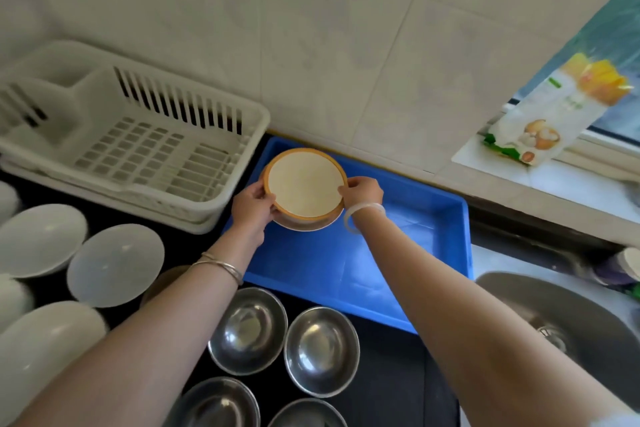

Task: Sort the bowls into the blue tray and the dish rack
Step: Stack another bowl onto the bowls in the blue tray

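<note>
A cream bowl with an orange rim is held over the far left corner of the blue tray. My left hand grips its left rim and my right hand pinches its right rim. A second pale rim shows just under it, so it may be a stack of two. The white dish rack stands left of the tray with nothing in it. Several steel bowls sit in front of the tray, and several translucent white bowls lie at the left.
A brown bowl peeks out under my left forearm. A steel sink lies at the right. A food packet leans on the window ledge. The tiled wall runs right behind the tray and rack.
</note>
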A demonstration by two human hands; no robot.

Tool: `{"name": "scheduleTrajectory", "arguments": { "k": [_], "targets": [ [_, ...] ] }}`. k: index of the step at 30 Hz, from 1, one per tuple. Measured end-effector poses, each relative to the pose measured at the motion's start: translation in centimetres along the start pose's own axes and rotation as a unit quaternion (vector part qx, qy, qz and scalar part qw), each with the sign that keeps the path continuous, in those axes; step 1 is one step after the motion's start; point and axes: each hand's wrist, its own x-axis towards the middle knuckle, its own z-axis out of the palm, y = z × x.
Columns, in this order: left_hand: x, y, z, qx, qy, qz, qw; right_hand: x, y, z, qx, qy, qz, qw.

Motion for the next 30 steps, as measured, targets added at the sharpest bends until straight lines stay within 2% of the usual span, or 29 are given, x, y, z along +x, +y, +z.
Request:
{"name": "scheduleTrajectory", "arguments": {
  "k": [9, 16, 22, 27, 30],
  "targets": [
    [2.3, -0.7, -0.5, 0.056, 0.011, 0.019, 0.998, 1.3, 0.5, 1.6, -0.008, 0.005, -0.01, 1.0],
    [2.5, -1.2, -0.1, 0.146, 0.083, 0.085, 0.982, 1.0, 0.6, 1.8, -0.004, -0.007, -0.027, 1.0],
    [1.4, -1.7, -0.5, 0.158, 0.045, 0.101, 0.981, -0.3, 1.1, 1.2, 0.007, -0.031, -0.059, 0.998],
    [-1.8, -1.6, -1.8, 0.154, 0.026, 0.084, 0.984, -2.5, 1.8, -0.4, 0.03, -0.037, -0.082, 0.995],
    [-5.4, -2.2, -3.1, 0.147, 0.011, 0.065, 0.987, -5.1, 3.0, -1.7, 0.037, -0.068, -0.114, 0.991]
  ]
}}
